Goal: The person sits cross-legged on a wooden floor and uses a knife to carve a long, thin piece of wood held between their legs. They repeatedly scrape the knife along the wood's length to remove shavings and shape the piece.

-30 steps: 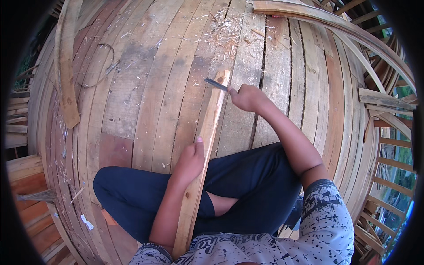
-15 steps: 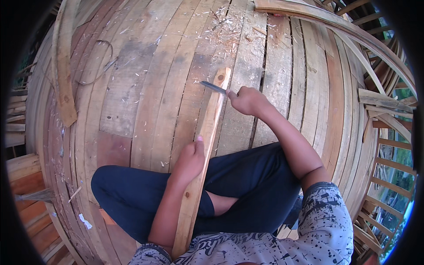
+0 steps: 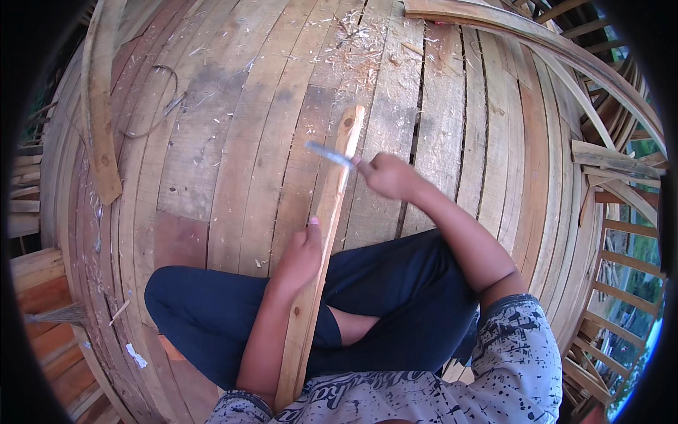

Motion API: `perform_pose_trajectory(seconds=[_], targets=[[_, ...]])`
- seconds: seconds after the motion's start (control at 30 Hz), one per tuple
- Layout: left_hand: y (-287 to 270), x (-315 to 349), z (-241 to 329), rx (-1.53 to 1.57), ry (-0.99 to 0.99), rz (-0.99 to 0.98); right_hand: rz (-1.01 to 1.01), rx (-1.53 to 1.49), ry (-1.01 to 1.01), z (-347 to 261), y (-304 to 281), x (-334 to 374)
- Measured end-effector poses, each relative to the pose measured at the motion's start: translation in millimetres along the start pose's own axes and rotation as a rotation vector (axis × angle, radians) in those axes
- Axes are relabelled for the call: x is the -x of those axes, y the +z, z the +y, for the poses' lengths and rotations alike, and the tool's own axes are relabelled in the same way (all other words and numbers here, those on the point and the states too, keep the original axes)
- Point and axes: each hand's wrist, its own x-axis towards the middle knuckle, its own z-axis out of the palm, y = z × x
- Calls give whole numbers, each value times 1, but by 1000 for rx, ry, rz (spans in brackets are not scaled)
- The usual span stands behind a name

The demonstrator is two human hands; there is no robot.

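A long, narrow wooden strip (image 3: 330, 205) slants from my torso out over the plank floor, with a dark knot close to its far end. My left hand (image 3: 301, 254) is wrapped round the strip near its middle, thumb pointing up along it. In my right hand (image 3: 388, 174) I grip a knife (image 3: 328, 153), its blade slightly blurred and lying across the strip below the knot. The handle is mostly hidden in my closed fingers. Fresh pale wood shows along the strip's right edge.
Wood shavings (image 3: 360, 60) are scattered on the floor past the strip's far end. A loose board (image 3: 102, 134) lies at the left, and a long plank (image 3: 494, 25) at the far right. A thin curved strand (image 3: 175, 88) rests on the planks. Slatted railing (image 3: 625, 261) borders the right side.
The knife and my right hand have come nearer to me along the strip. The strip's far end has shifted slightly left, while my left hand keeps its hold.
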Motion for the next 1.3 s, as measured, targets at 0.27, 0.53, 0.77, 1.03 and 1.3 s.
perform_pose_trajectory(seconds=[0.27,0.53,0.77,1.03,1.3], targets=[[-6,8,13,155,-187,-76,20,-115,41,5,4,-16],[-7,14,22,181,-265,-42,10,-171,135,9,-13,-29],[-6,8,18,196,-249,-48,141,-137,100,25,-12,-45],[-6,5,13,194,-238,-67,97,-139,121,19,-16,-50],[-5,5,12,224,-258,-40,183,-230,183,7,-11,-44]])
